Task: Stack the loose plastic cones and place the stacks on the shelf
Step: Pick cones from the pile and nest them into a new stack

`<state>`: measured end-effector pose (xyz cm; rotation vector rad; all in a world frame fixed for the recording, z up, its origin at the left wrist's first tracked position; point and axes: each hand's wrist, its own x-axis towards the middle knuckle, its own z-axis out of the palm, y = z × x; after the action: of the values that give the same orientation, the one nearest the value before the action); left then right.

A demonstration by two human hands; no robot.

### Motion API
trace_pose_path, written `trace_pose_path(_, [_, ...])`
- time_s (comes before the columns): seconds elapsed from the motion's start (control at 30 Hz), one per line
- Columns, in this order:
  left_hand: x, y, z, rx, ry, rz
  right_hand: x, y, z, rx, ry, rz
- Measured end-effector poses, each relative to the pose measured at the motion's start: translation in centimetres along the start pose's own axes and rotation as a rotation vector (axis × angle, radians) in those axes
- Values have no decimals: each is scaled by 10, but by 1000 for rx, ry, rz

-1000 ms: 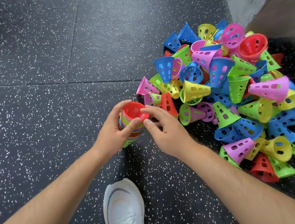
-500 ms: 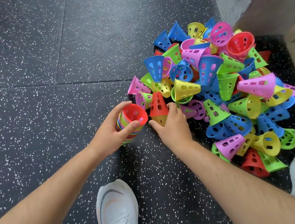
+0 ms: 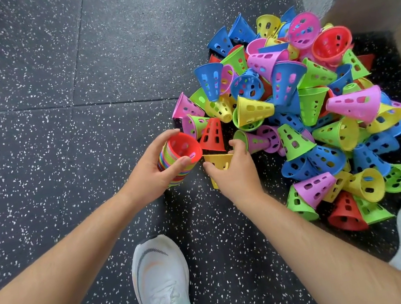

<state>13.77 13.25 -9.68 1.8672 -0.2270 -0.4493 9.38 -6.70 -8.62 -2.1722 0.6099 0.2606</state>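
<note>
speckled floor [image 3: 59, 149] beneath right hand [image 3: 235, 175], grip hiding most of yellow cone [image 3: 218, 160].

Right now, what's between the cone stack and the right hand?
A yellow cone, gripped by the right hand, close beside the stack the left hand holds, in the head view.

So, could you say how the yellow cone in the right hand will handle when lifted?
Probably light: the yellow cone is thin plastic full of holes. Likely stiff, undeformed in the grip of the right hand. Being tapered, it could roll in a curve if dropped.
</note>
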Motion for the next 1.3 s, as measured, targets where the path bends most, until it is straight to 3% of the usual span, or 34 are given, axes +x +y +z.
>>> trace_pose_path(0.27, [-2,1,-5,4,-2,-13,-16,-19,-23,287,214,-283])
trace_pose_path(0.43, [-4,0,-3,7,1,-7,-9,-38,-6,324,168,-457])
trace_pose_path(0.6, [-8,-3,-4,-4,2,4,-7,-39,6,324,140,-464])
trace_pose_path(0.7, [-10,1,-6,-26,8,17,-8,-34,9,216,-25,-484])
trace_pose_path(0.83, [-14,6,-10,-11,3,24,-16,-25,11,205,-191,-376])
trace_pose_path(1.0, [-13,9,-7,-31,19,9,-14,-22,8,139,-204,-454])
trace_pose_path(1.17, [-13,12,-7,-33,49,-17,-4,-9,9,47,20,-327])
trace_pose_path(1.3, [-12,11,-10,-35,60,-45,5,1,9,-113,-62,-253])
